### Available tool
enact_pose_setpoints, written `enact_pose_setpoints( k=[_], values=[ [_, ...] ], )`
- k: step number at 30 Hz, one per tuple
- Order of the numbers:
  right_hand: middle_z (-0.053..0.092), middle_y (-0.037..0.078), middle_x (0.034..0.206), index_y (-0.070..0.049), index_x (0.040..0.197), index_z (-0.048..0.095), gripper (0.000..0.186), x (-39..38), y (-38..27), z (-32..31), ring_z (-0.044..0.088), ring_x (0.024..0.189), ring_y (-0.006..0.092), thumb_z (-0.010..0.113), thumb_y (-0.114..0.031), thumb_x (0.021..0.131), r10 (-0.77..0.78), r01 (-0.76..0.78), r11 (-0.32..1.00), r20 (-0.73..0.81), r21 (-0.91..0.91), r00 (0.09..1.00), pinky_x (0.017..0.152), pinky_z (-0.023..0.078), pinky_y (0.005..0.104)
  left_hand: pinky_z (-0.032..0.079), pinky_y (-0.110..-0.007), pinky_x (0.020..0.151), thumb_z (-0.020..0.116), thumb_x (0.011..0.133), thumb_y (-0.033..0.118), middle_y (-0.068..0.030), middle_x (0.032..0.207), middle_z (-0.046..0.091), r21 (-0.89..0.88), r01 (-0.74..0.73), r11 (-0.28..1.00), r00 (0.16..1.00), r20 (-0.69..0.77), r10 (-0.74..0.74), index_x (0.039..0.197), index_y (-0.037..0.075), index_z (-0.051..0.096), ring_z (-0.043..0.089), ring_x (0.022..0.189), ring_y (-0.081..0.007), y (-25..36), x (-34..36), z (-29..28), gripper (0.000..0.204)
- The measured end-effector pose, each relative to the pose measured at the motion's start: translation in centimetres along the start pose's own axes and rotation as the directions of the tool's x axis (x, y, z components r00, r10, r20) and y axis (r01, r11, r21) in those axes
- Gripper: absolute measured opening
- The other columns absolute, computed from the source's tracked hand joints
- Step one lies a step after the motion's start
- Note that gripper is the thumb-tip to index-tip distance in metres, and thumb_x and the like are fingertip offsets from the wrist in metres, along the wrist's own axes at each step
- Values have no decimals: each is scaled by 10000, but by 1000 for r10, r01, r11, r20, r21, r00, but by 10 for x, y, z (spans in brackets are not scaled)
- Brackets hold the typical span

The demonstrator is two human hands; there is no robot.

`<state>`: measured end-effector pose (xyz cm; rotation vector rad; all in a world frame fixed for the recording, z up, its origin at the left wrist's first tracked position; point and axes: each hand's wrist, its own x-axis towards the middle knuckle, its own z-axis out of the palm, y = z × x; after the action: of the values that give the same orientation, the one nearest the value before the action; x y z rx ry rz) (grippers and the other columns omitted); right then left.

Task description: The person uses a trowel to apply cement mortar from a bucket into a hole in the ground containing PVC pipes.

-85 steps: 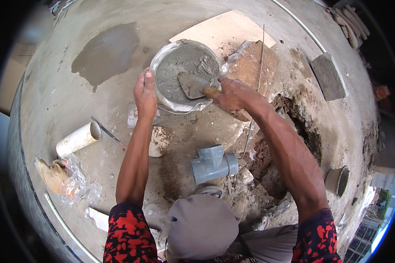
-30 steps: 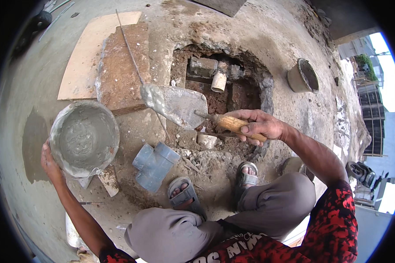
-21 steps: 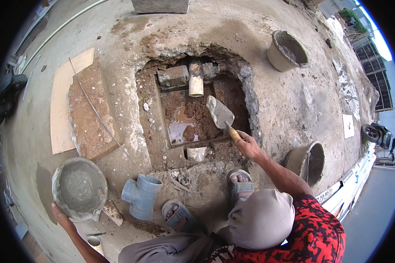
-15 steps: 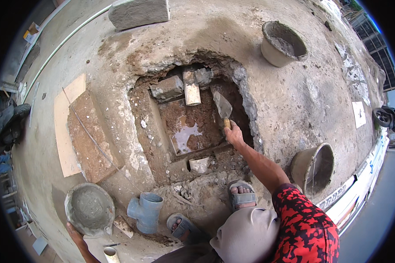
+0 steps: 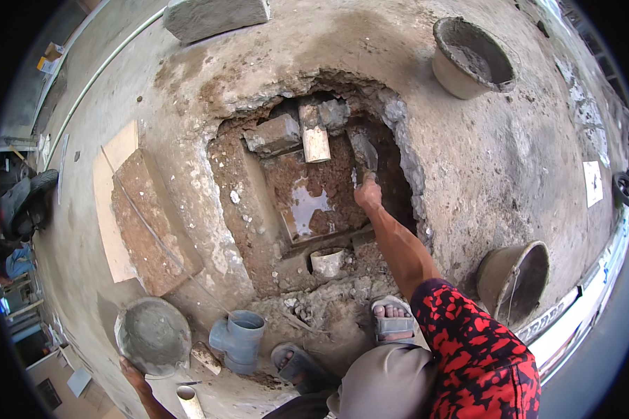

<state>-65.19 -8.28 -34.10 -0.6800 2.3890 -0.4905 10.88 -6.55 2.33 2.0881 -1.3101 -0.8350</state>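
Observation:
My right hand (image 5: 368, 193) is closed round a trowel, its handle hidden in my fist. The grey-smeared trowel blade (image 5: 365, 152) lies against the right inner wall of the square pit (image 5: 262, 199), beside a white pipe (image 5: 316, 144) that juts in from the far side between grey blocks. Wet mortar (image 5: 154, 336) fills a bowl (image 5: 121, 327) at the lower left. My left hand (image 5: 134, 375) grips this bowl's near rim. A second pipe end (image 5: 327, 263) opens at the pit's near edge. Muddy water (image 5: 306, 209) lies on the pit floor.
A grey pipe tee (image 5: 237, 340) and a short white pipe (image 5: 190, 401) lie near my left arm. Two mortar-coated buckets stand to the right, one upright (image 5: 461, 77), one tipped (image 5: 500, 283). At the left rests a soil-covered board (image 5: 115, 199), at the far side a concrete block (image 5: 217, 17).
My right hand has moved slightly farther forward, and the trowel blade now lies against the pit's right wall. My left hand stays at the bowl. The view has shifted slightly.

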Motion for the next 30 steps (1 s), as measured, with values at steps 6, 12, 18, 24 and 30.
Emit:
enact_pose_setpoints(
  k=[6,12,18,24,30],
  values=[
    [571,344,1027,34,1349,261,639,-29,19,-4,561,984,465,519,-199,812,65,-63,995,-22,71,998,883,442,486,449,-340,896,337,969,471,-132,1169,512,-44,-102,994,994,28,103,1258,23,406,515,1087,-221,-6,-6,12,537],
    [596,286,968,38,1292,334,549,-7,39,0,595,879,444,515,-213,838,-45,65,988,-139,140,989,774,490,474,376,-366,972,353,975,447,-148,1245,491,-131,-26,991,999,28,30,1287,-8,424,484,1127,-258,2,-13,24,556],
    [517,68,703,-35,1028,506,356,34,20,-25,495,530,146,457,-373,928,183,-411,431,369,803,911,415,430,288,383,-367,966,346,974,454,-149,1254,486,-54,-41,998,999,23,42,1285,-5,433,483,1132,-263,-5,-11,22,561],
    [521,74,711,-50,1083,463,367,12,24,-18,507,532,171,458,-382,928,128,-515,385,508,766,852,411,409,299,408,-365,939,341,973,460,-143,1236,488,-48,-65,997,998,5,65,1283,12,423,485,1125,-249,6,-13,18,551],
    [523,71,724,-77,1022,464,281,39,16,-22,504,535,169,413,-341,940,131,-462,409,450,787,883,439,414,298,434,-366,925,351,967,464,-125,1232,479,-56,12,998,999,-39,-14,1274,30,414,481,1136,-232,0,-11,26,536]
  ],
)
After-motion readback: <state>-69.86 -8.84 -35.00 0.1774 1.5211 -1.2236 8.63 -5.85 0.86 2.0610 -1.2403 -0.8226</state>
